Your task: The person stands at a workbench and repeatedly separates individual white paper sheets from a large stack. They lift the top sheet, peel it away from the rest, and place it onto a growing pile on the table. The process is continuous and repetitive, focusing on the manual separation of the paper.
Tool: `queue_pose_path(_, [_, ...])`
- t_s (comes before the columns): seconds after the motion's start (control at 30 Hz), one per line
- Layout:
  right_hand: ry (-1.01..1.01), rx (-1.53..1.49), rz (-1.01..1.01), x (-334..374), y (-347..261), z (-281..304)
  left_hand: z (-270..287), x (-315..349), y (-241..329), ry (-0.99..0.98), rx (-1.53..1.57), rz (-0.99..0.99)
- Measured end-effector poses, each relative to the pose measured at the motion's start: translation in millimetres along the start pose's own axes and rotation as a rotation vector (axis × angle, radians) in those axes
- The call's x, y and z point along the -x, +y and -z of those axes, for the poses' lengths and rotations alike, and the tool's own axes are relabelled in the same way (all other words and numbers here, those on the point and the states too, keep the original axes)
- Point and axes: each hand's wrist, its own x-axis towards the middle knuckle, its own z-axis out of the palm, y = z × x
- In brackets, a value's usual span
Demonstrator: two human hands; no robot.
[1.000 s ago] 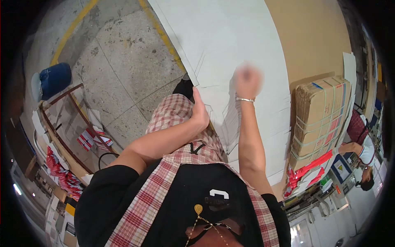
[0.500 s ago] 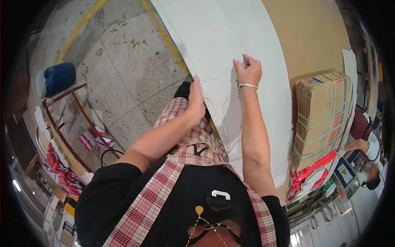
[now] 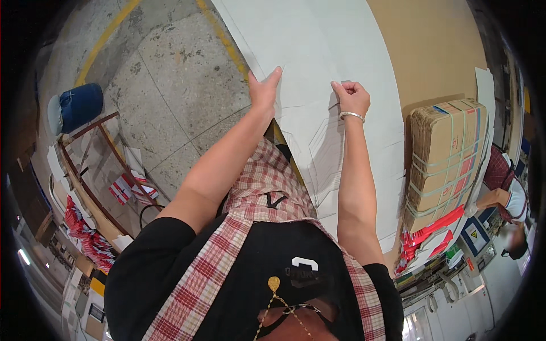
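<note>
A broad white sheet (image 3: pixel 318 45) lies before me, with faint outlines and layered edges on its near part; it looks like a stack of card sheets. My left hand (image 3: pixel 264 92) is at its left edge, thumb and fingers spread apart in a V, holding nothing that shows. Over the middle of the white sheet is my right hand (image 3: pixel 355 99), a bracelet at its wrist. Its fingers are curled in toward the thumb, and whatever they might hold is too small or hidden to make out. The right arm casts a shadow on the sheet beside it.
Brown board (image 3: pixel 432 51) extends right of the white sheet, bearing a strapped bundle of flattened cartons (image 3: pixel 443 159). Red and white pieces (image 3: pixel 424 238) lie nearer. A metal frame (image 3: pixel 108 165) and blue bundle (image 3: pixel 82 108) stand left on the floor. Another person (image 3: pixel 506 193) is far right.
My left hand has moved forward along the sheet's edge, and its thumb has spread from the fingers. My right hand has shifted slightly right, its fingers curling closer to the thumb.
</note>
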Motion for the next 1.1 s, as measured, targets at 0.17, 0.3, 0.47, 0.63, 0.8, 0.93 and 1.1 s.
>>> queue_pose_path(0.17, [0.062, -0.037, 0.037, 10.5, -7.3, 4.5, -1.4, 3.8, 4.5, 0.036, -0.107, -0.039])
queue_pose_path(0.3, [0.004, 0.151, 0.057, 23.2, 21.3, 43.6, 17.5, 20.8, 3.0, 0.267, -0.729, -0.661])
queue_pose_path(0.47, [0.028, 0.354, 0.312, 58.7, 53.7, 66.7, 28.8, 64.9, 8.9, -0.732, -0.956, -1.118])
queue_pose_path(0.63, [0.098, 0.320, 0.331, 60.9, 70.4, 61.4, -8.8, 94.7, -15.6, -0.804, -0.893, -0.725])
queue_pose_path(0.8, [0.169, 0.286, 0.290, 56.5, 87.6, 66.6, -33.3, 99.6, -19.8, -0.706, -1.145, -0.845])
queue_pose_path(0.93, [0.075, -0.071, 0.189, 54.7, 100.5, 76.8, -41.4, 89.8, -19.8, -0.795, -0.836, -0.318])
queue_pose_path(1.1, [-0.057, -0.654, 0.178, 75.9, 103.4, 111.2, -14.8, 87.7, -17.8, -1.155, -0.093, 0.756])
